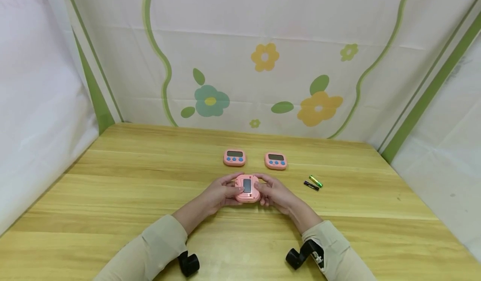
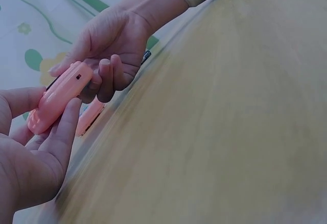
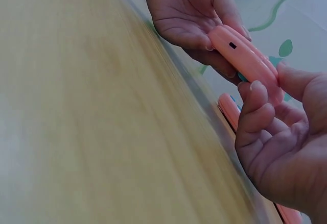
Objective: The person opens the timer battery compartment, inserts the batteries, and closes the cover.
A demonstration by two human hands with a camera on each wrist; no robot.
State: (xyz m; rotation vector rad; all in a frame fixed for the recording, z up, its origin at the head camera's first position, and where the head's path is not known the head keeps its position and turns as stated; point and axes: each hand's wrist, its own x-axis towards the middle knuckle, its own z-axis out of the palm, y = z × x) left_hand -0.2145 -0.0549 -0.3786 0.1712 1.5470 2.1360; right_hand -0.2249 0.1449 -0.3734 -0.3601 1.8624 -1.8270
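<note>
A pink digital timer point(image 1: 249, 198) is held between both hands over the middle of the table, its back turned up with a dark rectangular panel point(image 1: 246, 185) showing. My left hand point(image 1: 218, 194) pinches one side, thumb on the back and fingers beneath. On the opposite side my right hand point(image 1: 277, 194) grips it, its thumb also on the back. In the left wrist view the timer point(image 2: 62, 95) appears edge-on, with a small dark slot in its rim. Blue button edges peek out under the timer point(image 3: 249, 60) in the right wrist view; its display face is otherwise hidden.
Two more pink timers, a left one point(image 1: 234, 158) and a right one point(image 1: 276, 161), lie face up beyond the hands. To the right are a green battery point(image 1: 316, 181) and a black battery point(image 1: 311, 186). A flowered cloth point(image 1: 233, 59) hangs behind the wooden table point(image 1: 150, 168).
</note>
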